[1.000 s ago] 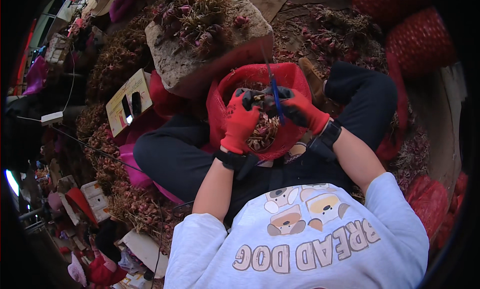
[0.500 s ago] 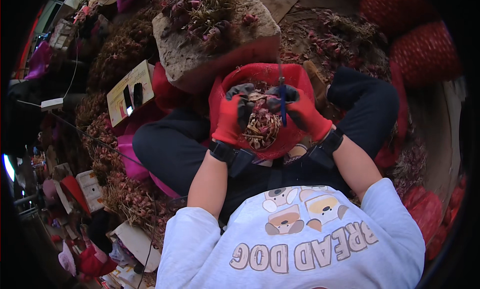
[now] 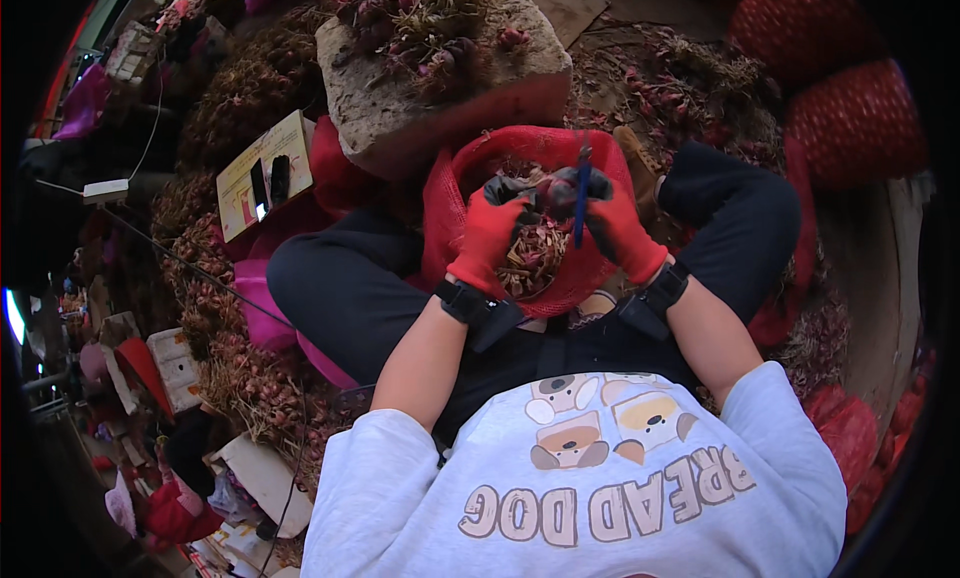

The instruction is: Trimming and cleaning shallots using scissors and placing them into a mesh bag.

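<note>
Both my hands wear red gloves with dark grey fingers, over a red mesh bag (image 3: 440, 203) that stands open between my legs. Shallot bulbs with dry roots and stalk trimmings (image 3: 535, 263) lie in it. My left hand (image 3: 493, 228) is closed with its fingertips at a reddish shallot (image 3: 546, 191) between the hands; its underside is hidden. My right hand (image 3: 613, 223) is closed round a slim tool with a blue handle (image 3: 580, 210) and a thin metal tip pointing away from me. Its exact kind cannot be made out. The right fingertips are beside the shallot.
Beyond the bag a rough pale block (image 3: 400, 118) bears a heap of dried shallots (image 3: 430, 38). More shallots (image 3: 235, 353) lie along the left. A phone (image 3: 260, 186) and another dark object rest on a printed carton (image 3: 237, 203). Full red mesh sacks (image 3: 855, 123) stand at the far right.
My left hand has moved right, closer to my right hand, and its fingers have come together at the shallot. The blue-handled tool has shifted slightly right, still in my right hand.
</note>
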{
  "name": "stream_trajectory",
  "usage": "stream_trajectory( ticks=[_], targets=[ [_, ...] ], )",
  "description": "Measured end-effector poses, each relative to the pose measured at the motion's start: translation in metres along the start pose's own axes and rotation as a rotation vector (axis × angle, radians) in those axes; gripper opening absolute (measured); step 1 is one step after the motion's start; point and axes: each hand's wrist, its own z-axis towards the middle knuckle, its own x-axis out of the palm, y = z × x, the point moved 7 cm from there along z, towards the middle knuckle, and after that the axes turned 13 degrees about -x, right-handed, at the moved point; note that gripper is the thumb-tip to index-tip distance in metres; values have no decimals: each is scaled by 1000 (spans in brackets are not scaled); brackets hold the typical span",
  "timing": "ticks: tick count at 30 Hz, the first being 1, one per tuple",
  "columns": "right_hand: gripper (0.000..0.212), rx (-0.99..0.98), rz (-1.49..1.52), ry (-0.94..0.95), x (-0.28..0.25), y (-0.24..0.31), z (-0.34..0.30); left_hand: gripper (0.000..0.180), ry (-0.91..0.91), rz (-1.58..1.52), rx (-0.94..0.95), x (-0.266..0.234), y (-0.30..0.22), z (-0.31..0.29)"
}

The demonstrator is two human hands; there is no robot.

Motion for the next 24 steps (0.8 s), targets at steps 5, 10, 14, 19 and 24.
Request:
stream_trajectory(
  ticks=[5,10,14,19,24],
  targets=[
    [27,9,330,-17,-11,8,6,14,0,422,140,-2,16,8],
    [28,97,428,5,-6,2,0,22,-164,293,292,0,-10,2],
    [26,95,350,3,-4,3,-2,24,-178,466,485,18,-29,-12],
    [24,40,318,21,7,7,1,26,-330,888,571,36,-32,-33],
    [26,123,350,-50,-20,-8,-9,19,-163,1059,517,49,-12,-24]
  ],
)
